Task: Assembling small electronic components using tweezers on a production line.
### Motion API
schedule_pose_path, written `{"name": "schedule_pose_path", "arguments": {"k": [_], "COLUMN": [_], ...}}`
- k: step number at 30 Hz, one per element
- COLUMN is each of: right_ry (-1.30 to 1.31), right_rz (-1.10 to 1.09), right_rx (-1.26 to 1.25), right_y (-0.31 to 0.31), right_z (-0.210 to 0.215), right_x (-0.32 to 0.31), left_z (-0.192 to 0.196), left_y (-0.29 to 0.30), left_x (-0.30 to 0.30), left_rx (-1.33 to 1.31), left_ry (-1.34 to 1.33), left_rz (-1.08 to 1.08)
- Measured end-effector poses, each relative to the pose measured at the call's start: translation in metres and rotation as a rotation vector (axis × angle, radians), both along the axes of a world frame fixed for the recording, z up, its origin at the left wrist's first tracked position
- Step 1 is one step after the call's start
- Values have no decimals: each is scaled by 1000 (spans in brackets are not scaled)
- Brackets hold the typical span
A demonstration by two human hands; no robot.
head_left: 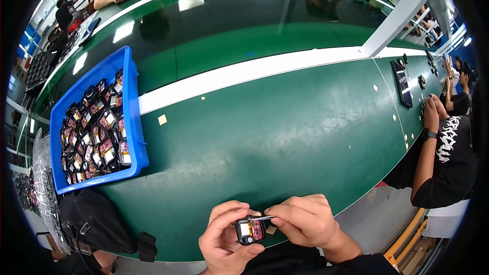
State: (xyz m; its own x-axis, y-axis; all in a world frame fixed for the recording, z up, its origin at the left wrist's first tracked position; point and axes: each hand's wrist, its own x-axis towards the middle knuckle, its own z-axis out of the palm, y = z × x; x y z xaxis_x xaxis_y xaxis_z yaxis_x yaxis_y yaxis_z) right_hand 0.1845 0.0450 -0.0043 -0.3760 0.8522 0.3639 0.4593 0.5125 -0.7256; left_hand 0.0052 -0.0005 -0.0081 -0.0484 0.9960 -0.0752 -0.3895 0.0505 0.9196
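Near the table's front edge, my left hand (pixel 224 237) is closed around a small black device housing (pixel 250 232). The housing is uncovered on top, showing a white block, yellow tape and a reddish circuit board. From the right, my right hand (pixel 304 222) pinches thin metal tweezers (pixel 262 218). Their tip reaches the housing's upper edge; what they touch there is too small to make out. A small tan square piece (pixel 271 229) lies just beside the housing, partly hidden by my right hand.
A blue bin (pixel 137 132) at the left holds many similar housings. Near it lies a black mesh bag (pixel 97 221). Small tan scraps (pixel 162 119) dot the green table (pixel 244 137). A white divider (pixel 254 74) crosses behind. At the right sit a co-worker (pixel 443 158) and a dark tray (pixel 402 84).
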Motion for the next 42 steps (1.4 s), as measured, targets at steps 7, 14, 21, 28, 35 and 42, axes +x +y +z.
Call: {"name": "schedule_pose_path", "arguments": {"k": [7, 14, 21, 28, 35, 42], "right_ry": [-23, 22, 2, -13, -32, -155], "right_rz": [14, 18, 10, 6, -10, 0], "right_rx": [-32, 7, -13, -3, 62, 97], "right_y": [0, -1, -1, -2, -3, -4], "right_z": [2, -4, -4, -4, -6, -1], "right_x": [0, 0, 0, -1, -3, -6], "left_z": [1, -1, 0, 0, 0, -1], "left_y": [1, -2, 0, 0, -1, 0], "left_x": [-1, -2, -1, -2, -1, -4], "left_rx": [9, 20, 24, 16, -10, -11], "left_ry": [-7, 15, 47, 38, 22, 41], "left_rz": [-3, 1, -5, -14, 7, 19]}}
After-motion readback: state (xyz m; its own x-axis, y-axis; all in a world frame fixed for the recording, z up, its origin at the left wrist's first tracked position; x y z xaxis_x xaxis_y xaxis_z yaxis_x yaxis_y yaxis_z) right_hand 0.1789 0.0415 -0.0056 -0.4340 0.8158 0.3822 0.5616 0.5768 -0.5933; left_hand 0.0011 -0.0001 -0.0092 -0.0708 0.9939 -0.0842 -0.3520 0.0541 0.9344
